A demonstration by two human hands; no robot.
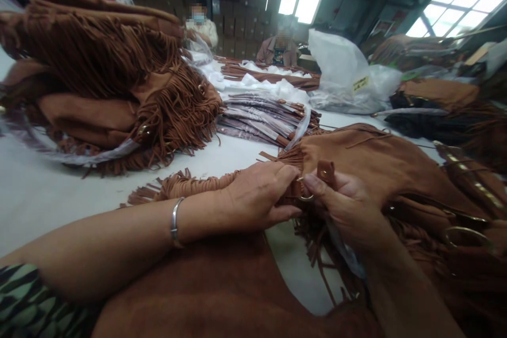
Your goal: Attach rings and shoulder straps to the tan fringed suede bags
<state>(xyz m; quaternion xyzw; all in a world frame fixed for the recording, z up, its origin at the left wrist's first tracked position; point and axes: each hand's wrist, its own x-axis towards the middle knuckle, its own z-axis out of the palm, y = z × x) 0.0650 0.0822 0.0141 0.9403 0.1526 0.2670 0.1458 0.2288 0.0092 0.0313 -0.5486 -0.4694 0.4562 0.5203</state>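
My left hand [263,193], with a silver bracelet at the wrist, pinches a brown leather tab by a gold metal ring [306,198]. My right hand [348,203] is closed on a brown leather strap end [325,170] with a small metal stud, its thumb against the ring. Whether the strap passes through the ring is hidden by my fingers. Clear plastic wrap [344,251] hangs below my right hand. Under and behind both hands lies a brown suede fringed bag [356,153], its fringe falling over the table edge.
A pile of fringed brown bags [91,111] stands at the left on the white table [35,190]. Plastic-wrapped straps [257,119] lie mid-table, beside a clear plastic bag [340,66]. More bags [439,95] are at the right. Several people sit across the table.
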